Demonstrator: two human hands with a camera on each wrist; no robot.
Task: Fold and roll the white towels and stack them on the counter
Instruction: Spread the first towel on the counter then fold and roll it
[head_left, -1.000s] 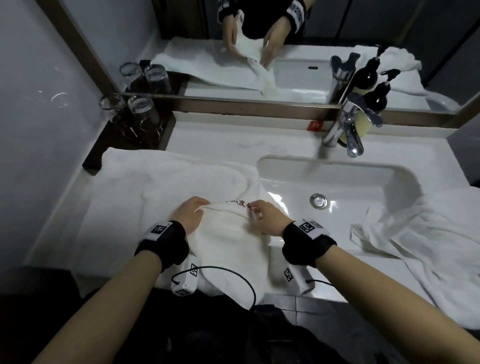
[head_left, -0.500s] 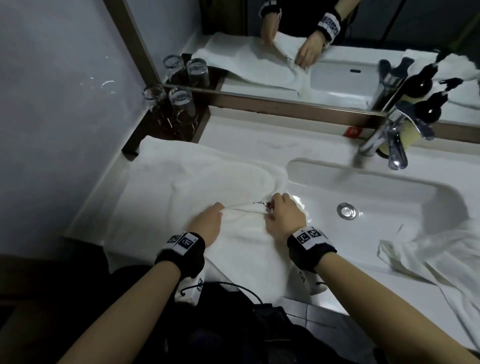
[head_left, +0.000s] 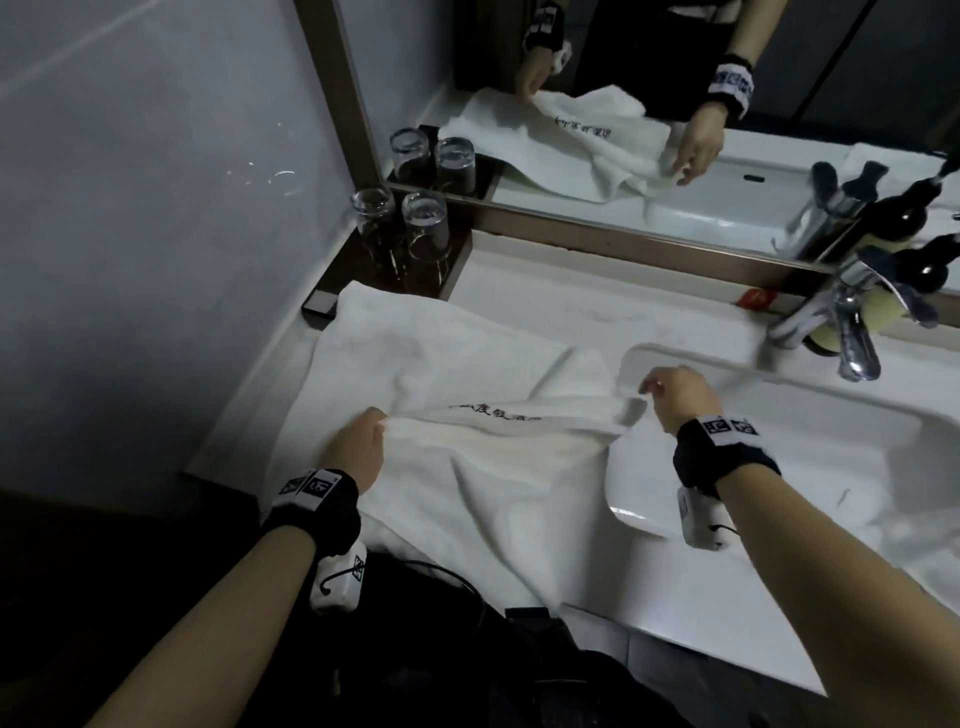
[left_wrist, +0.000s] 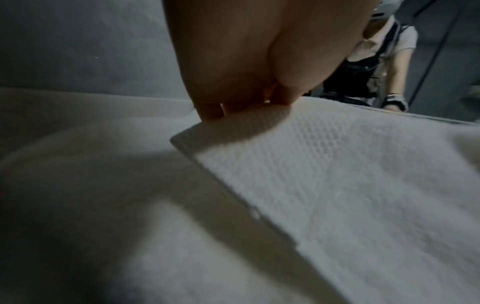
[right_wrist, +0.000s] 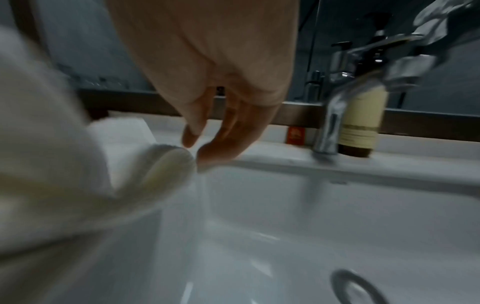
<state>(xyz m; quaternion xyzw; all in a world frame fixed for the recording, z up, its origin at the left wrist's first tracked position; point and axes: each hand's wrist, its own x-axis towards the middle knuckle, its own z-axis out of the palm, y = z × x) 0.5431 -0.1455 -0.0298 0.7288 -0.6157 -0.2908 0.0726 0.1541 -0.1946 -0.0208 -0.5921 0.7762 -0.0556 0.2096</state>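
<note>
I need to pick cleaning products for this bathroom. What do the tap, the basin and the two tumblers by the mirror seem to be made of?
The tap looks like polished chrome-plated metal: it has bright mirror-like highlights. The basin looks like glazed white ceramic, smooth and glossy, though a moulded resin is possible. The tumblers look like clear glass, since the dark tray shows through them.

2 hands (head_left: 358, 452) (head_left: 675, 395), 1 white towel (head_left: 467, 467), 2 drinking glasses (head_left: 373, 218) (head_left: 426, 226) on 1 dark tray (head_left: 457, 260), 1 faucet (head_left: 841, 322), 1 sink (head_left: 779, 467), 1 pump bottle (right_wrist: 361, 121), 1 mirror (head_left: 675, 78).
</note>
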